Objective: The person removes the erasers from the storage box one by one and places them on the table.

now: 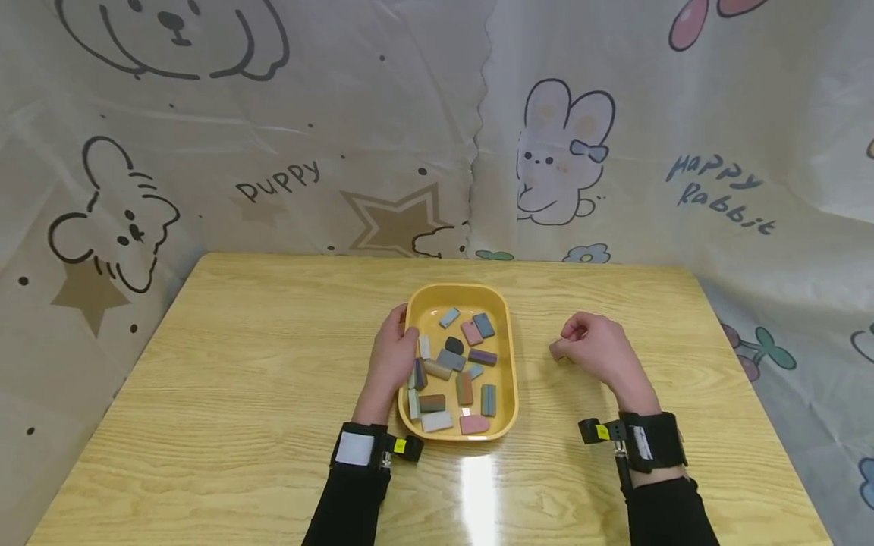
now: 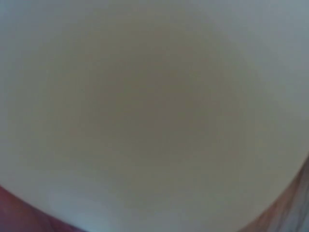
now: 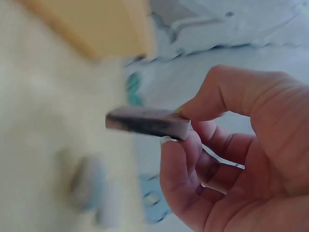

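Note:
A yellow tray (image 1: 512,364) lies on the wooden table with several small coloured blocks in it. My left hand (image 1: 392,353) grips its left side, thumb over the rim, fingers hidden by the wall. To the right of the tray, my right hand (image 1: 597,349) pinches a small flat block (image 3: 147,122) between thumb and fingertips. That block is pinkish brown with a dark long side, and its end (image 1: 558,350) pokes out past the fingers in the head view. The left wrist view is a pale blur with skin at its lower corners.
Inside the tray are a pink block (image 1: 474,425), a white block (image 1: 437,421) and a black rounded piece (image 1: 454,346). Blurred grey-blue pieces (image 3: 89,183) show beyond the right hand in its wrist view. Printed curtains (image 1: 382,129) hang behind the table (image 1: 225,394).

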`<state>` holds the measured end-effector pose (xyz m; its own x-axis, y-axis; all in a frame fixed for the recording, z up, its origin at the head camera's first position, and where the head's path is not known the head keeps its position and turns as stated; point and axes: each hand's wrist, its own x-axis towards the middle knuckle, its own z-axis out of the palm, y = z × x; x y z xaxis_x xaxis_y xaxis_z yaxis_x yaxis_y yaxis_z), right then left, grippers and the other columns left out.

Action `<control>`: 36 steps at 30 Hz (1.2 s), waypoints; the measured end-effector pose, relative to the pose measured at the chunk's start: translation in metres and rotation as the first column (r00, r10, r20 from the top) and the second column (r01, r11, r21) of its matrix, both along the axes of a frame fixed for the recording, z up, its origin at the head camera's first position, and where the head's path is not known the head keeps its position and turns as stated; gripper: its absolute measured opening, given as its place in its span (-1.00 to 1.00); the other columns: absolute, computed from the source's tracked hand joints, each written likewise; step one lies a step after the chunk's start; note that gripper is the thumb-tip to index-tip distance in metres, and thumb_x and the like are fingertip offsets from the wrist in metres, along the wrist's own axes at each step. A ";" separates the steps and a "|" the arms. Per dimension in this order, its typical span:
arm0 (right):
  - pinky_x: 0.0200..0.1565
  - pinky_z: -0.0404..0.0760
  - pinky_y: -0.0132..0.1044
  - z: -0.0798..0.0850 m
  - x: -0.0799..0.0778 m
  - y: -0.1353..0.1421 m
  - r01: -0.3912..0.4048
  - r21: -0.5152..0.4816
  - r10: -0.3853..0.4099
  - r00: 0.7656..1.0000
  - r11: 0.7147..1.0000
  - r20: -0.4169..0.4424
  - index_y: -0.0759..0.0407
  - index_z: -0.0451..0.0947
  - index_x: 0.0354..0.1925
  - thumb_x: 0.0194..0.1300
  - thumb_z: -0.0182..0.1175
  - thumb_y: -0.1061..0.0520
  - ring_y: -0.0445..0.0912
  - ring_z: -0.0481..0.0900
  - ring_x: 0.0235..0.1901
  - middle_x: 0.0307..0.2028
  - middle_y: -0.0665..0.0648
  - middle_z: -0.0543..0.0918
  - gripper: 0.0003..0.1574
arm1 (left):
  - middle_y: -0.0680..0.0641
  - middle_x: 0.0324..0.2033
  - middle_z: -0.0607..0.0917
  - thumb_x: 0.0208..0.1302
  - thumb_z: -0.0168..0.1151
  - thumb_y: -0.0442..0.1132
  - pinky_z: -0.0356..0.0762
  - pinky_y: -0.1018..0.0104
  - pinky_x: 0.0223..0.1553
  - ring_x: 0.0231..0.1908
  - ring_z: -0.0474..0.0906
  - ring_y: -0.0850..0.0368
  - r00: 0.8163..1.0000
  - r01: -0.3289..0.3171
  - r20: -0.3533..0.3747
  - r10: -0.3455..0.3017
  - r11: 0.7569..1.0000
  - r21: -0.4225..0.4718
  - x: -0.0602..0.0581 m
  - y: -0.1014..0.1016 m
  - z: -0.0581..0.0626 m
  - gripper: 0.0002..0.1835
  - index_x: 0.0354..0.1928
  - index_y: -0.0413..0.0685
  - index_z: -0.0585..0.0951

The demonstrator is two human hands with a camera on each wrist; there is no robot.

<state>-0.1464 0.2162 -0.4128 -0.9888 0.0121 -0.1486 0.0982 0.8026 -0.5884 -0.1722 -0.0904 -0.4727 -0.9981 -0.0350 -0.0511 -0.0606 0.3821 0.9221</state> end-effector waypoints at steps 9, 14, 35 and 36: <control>-0.39 0.40 -0.22 -0.023 0.003 0.009 -0.006 0.011 0.006 1.000 1.000 0.025 0.15 0.45 -0.31 -0.01 0.24 0.04 -0.03 0.42 -0.41 -0.36 0.14 0.54 -0.70 | -0.03 0.11 0.43 0.29 -0.17 -0.17 0.38 0.15 0.01 -0.04 0.43 0.13 1.000 -0.002 0.010 0.002 1.000 -0.004 0.002 -0.001 0.002 -0.53 0.26 0.08 0.24; -0.38 0.41 -0.23 -0.008 0.000 -0.002 -0.038 0.042 0.039 0.999 0.998 -0.022 0.15 0.47 -0.27 0.07 0.16 0.06 -0.04 0.44 -0.41 -0.35 0.13 0.55 -0.76 | -0.02 0.10 0.45 0.28 -0.16 -0.17 0.40 0.17 -0.01 -0.05 0.44 0.14 1.000 -0.005 0.001 0.005 1.000 -0.001 0.001 -0.001 0.001 -0.53 0.25 0.10 0.25; -0.34 0.39 -0.29 0.008 -0.026 -0.171 -0.368 -0.024 0.367 0.929 0.929 -0.041 0.03 0.55 -0.38 0.01 0.20 0.06 -0.15 0.44 -0.43 -0.46 -0.05 0.55 -0.86 | -0.05 0.08 0.45 0.36 -0.16 -0.01 0.43 0.13 -0.09 -0.02 0.44 0.11 1.000 0.006 0.003 -0.006 0.996 0.089 -0.002 -0.001 -0.002 -0.58 0.20 0.08 0.30; -0.30 0.37 -0.27 0.006 -0.027 -0.174 -0.389 0.009 0.389 0.921 0.921 -0.016 -0.01 0.55 -0.42 0.01 0.21 0.03 -0.16 0.44 -0.44 -0.48 -0.07 0.55 -0.89 | -0.05 0.08 0.46 0.36 -0.16 -0.01 0.41 0.13 -0.06 -0.01 0.42 0.11 1.000 0.003 -0.002 -0.003 0.996 0.087 -0.002 0.000 -0.002 -0.58 0.20 0.08 0.31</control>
<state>-0.1730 0.0422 -0.4073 -0.9184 -0.3730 -0.1323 -0.2324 0.7788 -0.5826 -0.1741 -0.0904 -0.4745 -0.9983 -0.0271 -0.0524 -0.0581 0.3007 0.9519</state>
